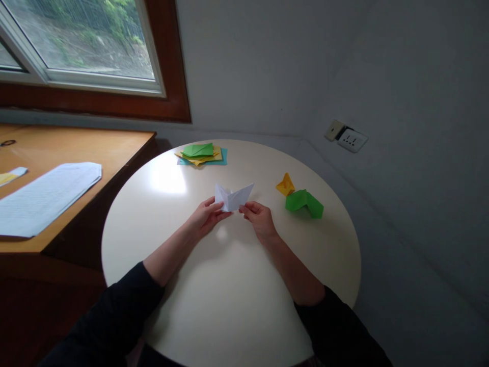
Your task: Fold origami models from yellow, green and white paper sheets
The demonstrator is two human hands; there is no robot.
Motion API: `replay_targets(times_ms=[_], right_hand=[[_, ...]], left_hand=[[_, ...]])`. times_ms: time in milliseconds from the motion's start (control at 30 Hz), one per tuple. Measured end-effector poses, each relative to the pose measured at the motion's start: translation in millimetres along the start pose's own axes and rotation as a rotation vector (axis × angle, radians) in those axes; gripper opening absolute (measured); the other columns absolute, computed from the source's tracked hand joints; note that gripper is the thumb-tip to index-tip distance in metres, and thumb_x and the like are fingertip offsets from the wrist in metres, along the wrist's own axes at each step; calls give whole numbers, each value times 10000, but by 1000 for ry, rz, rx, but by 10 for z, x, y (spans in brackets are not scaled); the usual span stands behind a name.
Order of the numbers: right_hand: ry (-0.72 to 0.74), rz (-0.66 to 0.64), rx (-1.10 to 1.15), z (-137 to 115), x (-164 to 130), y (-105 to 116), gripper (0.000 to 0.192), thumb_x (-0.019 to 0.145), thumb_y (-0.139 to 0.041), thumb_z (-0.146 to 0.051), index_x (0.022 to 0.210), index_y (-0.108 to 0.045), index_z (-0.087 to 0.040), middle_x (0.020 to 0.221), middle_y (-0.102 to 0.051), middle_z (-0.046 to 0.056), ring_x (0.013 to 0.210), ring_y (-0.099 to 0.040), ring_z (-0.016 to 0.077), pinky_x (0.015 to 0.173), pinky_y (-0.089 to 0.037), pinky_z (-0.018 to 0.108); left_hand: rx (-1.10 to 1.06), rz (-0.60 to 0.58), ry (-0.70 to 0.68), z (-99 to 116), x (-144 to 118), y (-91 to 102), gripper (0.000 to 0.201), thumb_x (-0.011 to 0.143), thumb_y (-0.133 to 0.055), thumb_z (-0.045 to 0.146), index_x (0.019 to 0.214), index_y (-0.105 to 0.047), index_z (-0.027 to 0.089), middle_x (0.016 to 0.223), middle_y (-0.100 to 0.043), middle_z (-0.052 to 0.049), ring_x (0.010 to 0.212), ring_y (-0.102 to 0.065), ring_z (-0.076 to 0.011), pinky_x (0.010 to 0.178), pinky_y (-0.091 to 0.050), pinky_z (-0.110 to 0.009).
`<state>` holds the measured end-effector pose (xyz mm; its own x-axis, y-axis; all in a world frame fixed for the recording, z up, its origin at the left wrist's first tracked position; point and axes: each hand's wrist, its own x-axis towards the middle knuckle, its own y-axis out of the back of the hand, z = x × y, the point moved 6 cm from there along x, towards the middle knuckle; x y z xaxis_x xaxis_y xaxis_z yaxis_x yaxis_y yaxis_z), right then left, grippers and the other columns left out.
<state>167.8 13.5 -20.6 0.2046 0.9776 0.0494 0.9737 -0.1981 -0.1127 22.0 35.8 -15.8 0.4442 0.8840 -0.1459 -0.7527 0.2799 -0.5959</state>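
White paper, folded into a winged shape (233,197), sits pinched between both hands just above the middle of the round table (229,306). The left hand (206,216) closes its fingertips on the lower left edge of the folded paper, and the right hand (260,216) pinches the lower right edge with thumb and forefinger; both grips are narrow and tight on the sheet. Holding it from two sides like this seems to keep the flaps spread so the creases stay open to view.

Beyond the white paper, toward the far rim of the table, lies a flat stack of coloured sheets (201,154), green on top with yellow and blue beneath, apparently set out of the way but within reach. Right of the white paper rest a small yellow folded piece (285,184) and a green folded piece (304,202), touching or nearly so, both well apart from the hands.

Left of the table stands a wooden desk (95,142) carrying a printed sheet (42,196). A window (84,46) is above the desk, and a wall socket (352,139) is on the wall to the right.
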Motion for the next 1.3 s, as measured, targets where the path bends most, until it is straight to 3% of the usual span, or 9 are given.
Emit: replay_targets(times_ms=[200,333,433,567,867,1033,1300], right_hand=[[4,28,-4,-36,-23,22,270,587,-717,-411,718,-652,-184,668,-648,6,647,-594,135,575,-422,240],[-46,-108,93,-38,-65,-82,336,570,-743,-416,814,-680,-192,816,-688,35,730,-632,163,654,-488,293],[-3,-162,104,-40,-67,-126,311,542,-768,-390,765,-698,-184,779,-697,23,703,-627,160,721,-500,334],[85,-163,55,-43,-40,-121,256,556,-759,-375,733,-709,-197,751,-711,21,698,-635,184,745,-498,359],[182,-109,-114,-57,-39,-88,178,657,-678,-331,750,-705,-181,775,-714,50,740,-654,222,745,-501,356],[219,-81,-173,-41,-33,-79,143,661,-660,-304,723,-681,-177,741,-698,47,701,-646,202,689,-504,320],[229,-66,-101,-102,-59,-88,218,637,-690,-271,816,-586,-203,715,-664,15,686,-643,171,648,-511,284]], left_hand=[[136,48,-102,48,-5,10,234,665,-700,192,870,-638,99,852,-672,-74,803,-623,-148,807,-467,-266],[270,31,-143,32,-9,-12,260,623,-734,246,834,-663,113,761,-674,-44,719,-612,-141,702,-458,-237],[361,21,-178,42,-25,-50,288,616,-739,291,840,-685,119,755,-680,-40,705,-602,-146,667,-444,-227],[396,10,-194,66,-50,-106,324,637,-719,342,881,-696,130,786,-686,-46,742,-597,-166,672,-440,-236],[377,5,-222,79,-48,-98,376,670,-656,487,749,-662,119,720,-641,-38,702,-566,-144,667,-451,-246],[583,32,-286,85,-55,-89,389,640,-710,366,933,-642,120,872,-663,-62,790,-594,-169,722,-457,-270],[595,48,-394,136,-57,-71,312,644,-698,288,899,-623,124,898,-670,-77,833,-619,-197,753,-471,-310]])
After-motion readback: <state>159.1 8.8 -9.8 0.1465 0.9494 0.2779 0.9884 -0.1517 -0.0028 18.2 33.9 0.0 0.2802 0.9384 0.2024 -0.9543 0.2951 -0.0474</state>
